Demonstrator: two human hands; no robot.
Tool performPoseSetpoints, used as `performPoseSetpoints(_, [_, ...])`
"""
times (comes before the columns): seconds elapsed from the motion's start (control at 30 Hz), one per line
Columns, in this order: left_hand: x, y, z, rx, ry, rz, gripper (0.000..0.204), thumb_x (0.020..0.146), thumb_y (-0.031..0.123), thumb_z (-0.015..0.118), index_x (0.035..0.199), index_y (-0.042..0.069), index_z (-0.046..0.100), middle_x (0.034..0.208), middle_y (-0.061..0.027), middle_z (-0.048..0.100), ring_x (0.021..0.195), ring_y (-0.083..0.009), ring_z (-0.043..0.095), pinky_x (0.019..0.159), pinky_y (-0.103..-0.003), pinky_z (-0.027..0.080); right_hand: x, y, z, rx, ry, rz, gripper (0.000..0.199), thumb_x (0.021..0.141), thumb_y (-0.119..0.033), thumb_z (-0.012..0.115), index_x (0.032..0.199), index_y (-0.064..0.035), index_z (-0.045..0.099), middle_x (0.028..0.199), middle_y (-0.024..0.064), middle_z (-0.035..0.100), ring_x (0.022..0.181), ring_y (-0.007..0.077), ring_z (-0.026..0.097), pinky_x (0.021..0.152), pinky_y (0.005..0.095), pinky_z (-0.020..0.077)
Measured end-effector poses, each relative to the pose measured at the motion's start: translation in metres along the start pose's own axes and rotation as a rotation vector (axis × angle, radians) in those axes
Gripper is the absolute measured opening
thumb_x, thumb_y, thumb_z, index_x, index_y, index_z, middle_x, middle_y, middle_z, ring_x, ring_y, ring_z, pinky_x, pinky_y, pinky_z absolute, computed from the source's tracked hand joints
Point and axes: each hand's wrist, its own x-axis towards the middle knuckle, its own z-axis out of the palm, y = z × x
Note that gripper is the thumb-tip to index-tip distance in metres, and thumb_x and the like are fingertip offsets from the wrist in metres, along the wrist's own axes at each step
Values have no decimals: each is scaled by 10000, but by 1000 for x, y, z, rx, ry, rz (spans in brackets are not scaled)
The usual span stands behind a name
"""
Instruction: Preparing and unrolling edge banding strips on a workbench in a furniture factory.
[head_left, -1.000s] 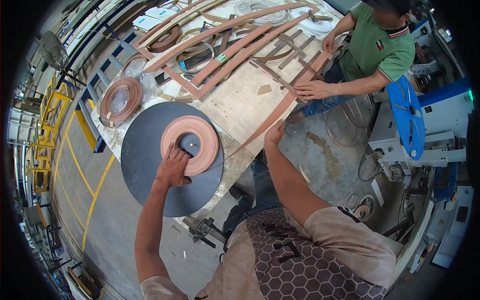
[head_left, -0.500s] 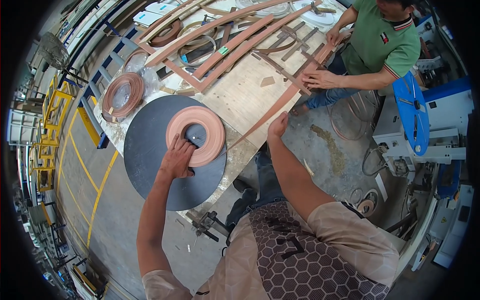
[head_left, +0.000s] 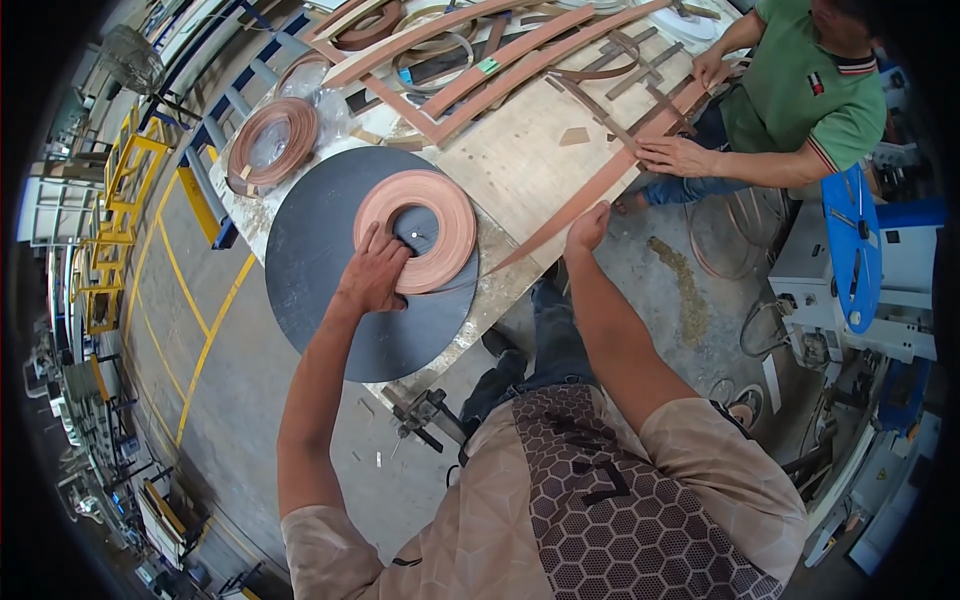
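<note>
A wide coil of reddish-brown edging strip (head_left: 457, 228) lies flat on a round dark grey disc (head_left: 312, 270) at the table corner. My left hand (head_left: 375, 274) grips the coil's near-left side, fingers over the top toward the central hole, thumb by the outer rim. From near the coil, a long strip (head_left: 568, 212) of the same colour runs right along the table's edge. My right hand (head_left: 587, 230) is closed at this strip by the table edge; its fingertips are partly hidden. Farther along, a co-worker's hand (head_left: 678, 157) rests on the strip.
On the plywood tabletop (head_left: 500, 180) lie curved wooden frame pieces (head_left: 510, 75) and dark strips. Another coil (head_left: 272, 142) in plastic sits at the far left. A clamp (head_left: 425, 412) juts from the near corner. A co-worker in green (head_left: 800, 95) stands at right, by a machine (head_left: 850, 255).
The whole view has shifted, so the table and coil appear farther right and higher. Both my hands keep their places, on the coil and at the strip.
</note>
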Motion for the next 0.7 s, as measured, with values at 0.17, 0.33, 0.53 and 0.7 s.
performPoseSetpoints(0.17, [-9, 0, 3, -11, -17, -30, 893, 479, 410, 945, 1225, 85, 576, 1227, -76, 606, 1344, -278, 497, 1310, -515, 129, -9, 0, 0, -5, -39, 48, 666, 1071, -508, 300, 1414, 14, 532, 1428, 281, 551, 1308, 466, 495, 1084, 454, 386])
performPoseSetpoints(0.33, [-5, -2, 3, -20, 4, -42, 916, 490, 395, 950, 1264, 85, 570, 1244, -74, 606, 1350, -276, 492, 1311, -519, 121, 3, 9, 0, 2, -19, 41, 682, 1070, -525, 303, 1470, -11, 504, 1469, 265, 533, 1343, 447, 488, 1111, 440, 382])
performPoseSetpoints(0.53, [-17, -10, 2, 4, 0, -81, 889, 498, 378, 944, 1259, 96, 584, 1226, -64, 608, 1319, -261, 512, 1312, -518, 121, 1, -1, -2, 12, -19, 61, 659, 1071, -508, 315, 1432, -2, 533, 1431, 273, 561, 1307, 469, 506, 1097, 461, 394])
performPoseSetpoints(0.7, [-27, -8, 3, -29, -34, -104, 875, 510, 380, 932, 1256, 86, 582, 1224, -82, 597, 1320, -276, 517, 1298, -542, 138, -12, -9, -1, -38, -41, 102, 629, 1074, -479, 317, 1358, 25, 565, 1337, 301, 603, 1232, 505, 523, 1041, 489, 414])
